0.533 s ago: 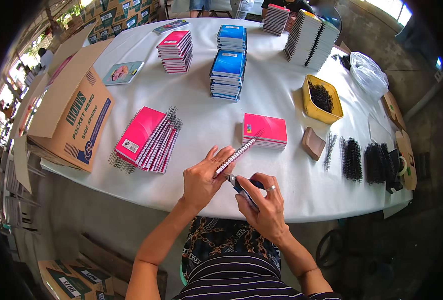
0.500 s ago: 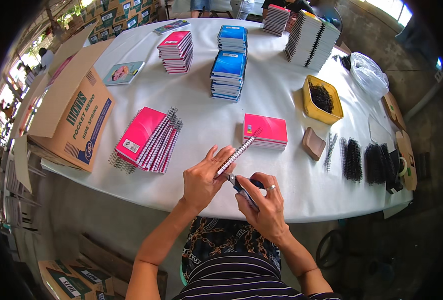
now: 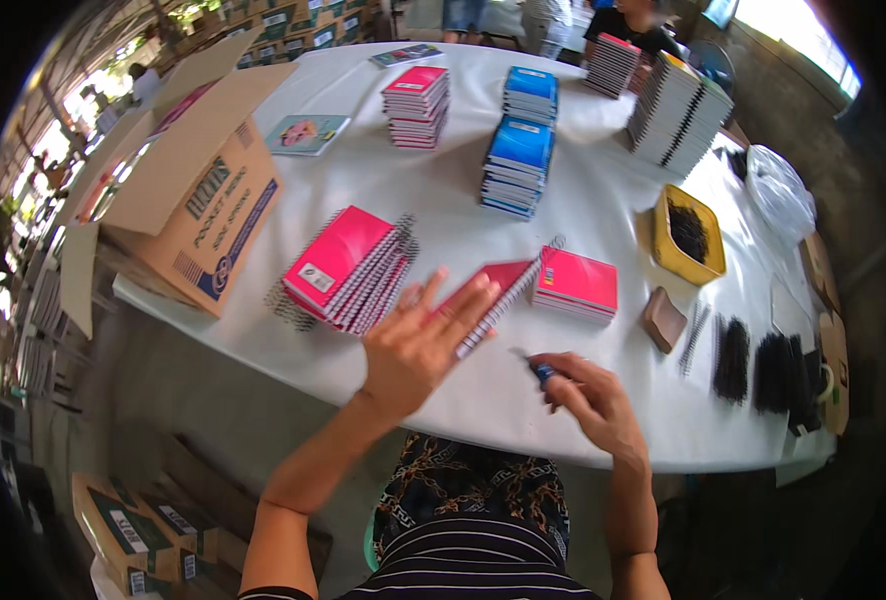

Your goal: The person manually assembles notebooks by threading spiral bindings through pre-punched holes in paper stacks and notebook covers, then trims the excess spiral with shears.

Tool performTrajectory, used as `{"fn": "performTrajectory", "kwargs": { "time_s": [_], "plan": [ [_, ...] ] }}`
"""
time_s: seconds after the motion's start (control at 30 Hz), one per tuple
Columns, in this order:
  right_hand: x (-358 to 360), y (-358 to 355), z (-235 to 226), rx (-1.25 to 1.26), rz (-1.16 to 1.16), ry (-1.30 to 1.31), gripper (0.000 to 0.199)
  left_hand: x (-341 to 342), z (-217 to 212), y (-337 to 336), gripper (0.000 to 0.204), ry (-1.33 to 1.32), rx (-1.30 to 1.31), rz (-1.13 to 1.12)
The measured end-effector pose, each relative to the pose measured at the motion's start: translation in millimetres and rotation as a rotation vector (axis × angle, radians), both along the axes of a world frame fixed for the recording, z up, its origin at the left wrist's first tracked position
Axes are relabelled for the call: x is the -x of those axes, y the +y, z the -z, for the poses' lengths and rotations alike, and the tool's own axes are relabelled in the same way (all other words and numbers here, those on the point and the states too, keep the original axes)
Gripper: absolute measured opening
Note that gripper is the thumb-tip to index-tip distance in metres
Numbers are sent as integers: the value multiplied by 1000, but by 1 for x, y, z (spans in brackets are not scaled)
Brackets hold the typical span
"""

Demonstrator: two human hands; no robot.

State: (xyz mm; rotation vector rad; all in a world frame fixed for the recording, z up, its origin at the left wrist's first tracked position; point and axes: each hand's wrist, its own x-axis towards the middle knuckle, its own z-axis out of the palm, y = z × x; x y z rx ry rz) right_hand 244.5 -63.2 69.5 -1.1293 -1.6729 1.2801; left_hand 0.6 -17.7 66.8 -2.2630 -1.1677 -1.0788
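My left hand [image 3: 421, 345] holds a pink spiral notebook [image 3: 498, 290] by its cover, tilted up off the white table [image 3: 563, 400], its wire spine facing right. My right hand [image 3: 588, 402] is closed around a small blue-handled tool [image 3: 541, 371] just below and right of the notebook. A leaning pile of pink spiral notebooks [image 3: 348, 265] lies to the left of my left hand. A short stack of pink notebooks [image 3: 576, 283] rests just right of the held one.
An open cardboard box [image 3: 193, 190] stands at the table's left edge. Pink [image 3: 416, 104], blue [image 3: 518, 165] and white [image 3: 678, 115] notebook stacks sit farther back. A yellow tray [image 3: 685, 238], a brown block [image 3: 663, 318] and black spiral coils [image 3: 753, 360] lie right. People stand behind the table.
My left hand has swung the pink notebook up and left, toward the leaning pile. My right hand has drawn away from the spine with the tool.
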Motion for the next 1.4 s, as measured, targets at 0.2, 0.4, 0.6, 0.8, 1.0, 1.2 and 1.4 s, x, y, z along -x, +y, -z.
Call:
{"fn": "performTrajectory", "kwargs": {
  "time_s": [0.2,0.4,0.6,0.8,1.0,1.2,1.4],
  "plan": [
    [-47,22,54,-598,300,-982,39,104,-44,29,51,-162,149,-7],
    [58,69,16,-347,66,261,86,135,-27,59,57,-760,622,1054],
    [154,107,-32,-609,-343,334,60,142,-24,87,75,-971,791,1038],
    [203,124,-14,-1189,-149,-466,54,214,-10,102,83,-1071,1261,300],
    [111,121,0,-757,87,-509,41,208,0,97,67,-892,1355,375],
    [-66,152,62,-503,830,-887,38,193,-16,100,61,-637,1337,183],
    [-111,164,97,-77,705,-586,49,156,-20,78,57,-242,506,-213]
  ]
}}
